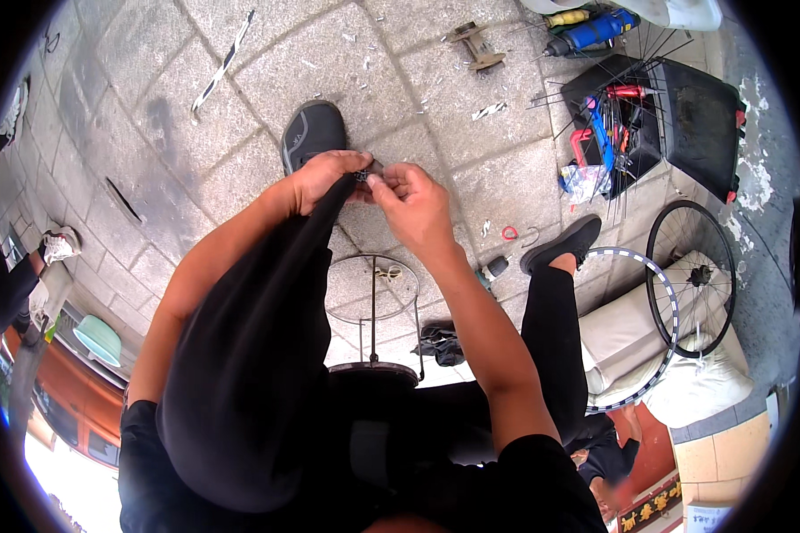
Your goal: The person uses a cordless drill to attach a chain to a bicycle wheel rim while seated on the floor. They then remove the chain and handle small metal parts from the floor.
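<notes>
Grey paving slabs (pixel 400 62), littered with small metal bits, make up the ground of this open-air workshop. Off to the person's right, two bicycle rims (pixel 689 275) lean over pale stuffed sacks (pixel 631 333), and beyond them an open black toolbox (pixel 684 115) bristles with spokes, pliers and screwdrivers, a blue power drill (pixel 591 31) lying just past it. A round wire stand (pixel 373 289) sits between the person's feet, near a dark shoe (pixel 311 133).

Draped over the left thigh and running up to the hands is a black rubber inner tube (pixel 258 355), broad and slack low down, narrowing as it rises. Its top end meets both hands just in front of that shoe. The left hand (pixel 324 178) is closed around the tube's end, thumb and fingers bunched tight on the rubber. The right hand (pixel 413 204) is pinched narrow, thumb and forefinger on a small metal valve (pixel 363 177) that pokes from the tube.

As I judge it, the work is fiddly fingertip turning at that valve. Done well, the left hand holds the rubber firm right beside the stem so it cannot twist, while the right turns in short, straight rolls, keeping the tiny part over the lap so it is not lost among the debris on the slabs.
</notes>
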Tool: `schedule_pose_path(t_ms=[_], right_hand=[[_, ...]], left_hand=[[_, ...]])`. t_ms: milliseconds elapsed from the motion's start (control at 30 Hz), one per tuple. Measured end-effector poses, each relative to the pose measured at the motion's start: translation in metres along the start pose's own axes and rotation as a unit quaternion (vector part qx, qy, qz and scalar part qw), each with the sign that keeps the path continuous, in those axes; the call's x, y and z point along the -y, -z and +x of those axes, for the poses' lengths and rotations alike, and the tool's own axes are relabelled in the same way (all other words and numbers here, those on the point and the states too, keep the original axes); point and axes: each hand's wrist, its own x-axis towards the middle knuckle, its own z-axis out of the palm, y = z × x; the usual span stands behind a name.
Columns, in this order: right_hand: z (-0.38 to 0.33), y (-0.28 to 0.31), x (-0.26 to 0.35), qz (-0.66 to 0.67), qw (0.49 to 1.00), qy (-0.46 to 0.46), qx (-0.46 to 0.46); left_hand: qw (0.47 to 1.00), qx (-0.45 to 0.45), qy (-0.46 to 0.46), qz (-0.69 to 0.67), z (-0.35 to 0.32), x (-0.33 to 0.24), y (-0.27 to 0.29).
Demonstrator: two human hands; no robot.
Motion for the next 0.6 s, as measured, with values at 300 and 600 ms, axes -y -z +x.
schedule_pose_path(t_ms=[300,600], right_hand=[[0.12,0.037,-0.025,-0.297,0.949,0.09,-0.052],[0.143,0.054,-0.02,-0.385,0.918,0.097,0.02]], left_hand=[[0.991,0.129,0.021,-0.006,0.006,0.002,0.017],[0.992,0.124,0.026,-0.006,0.006,0.002,0.015]])
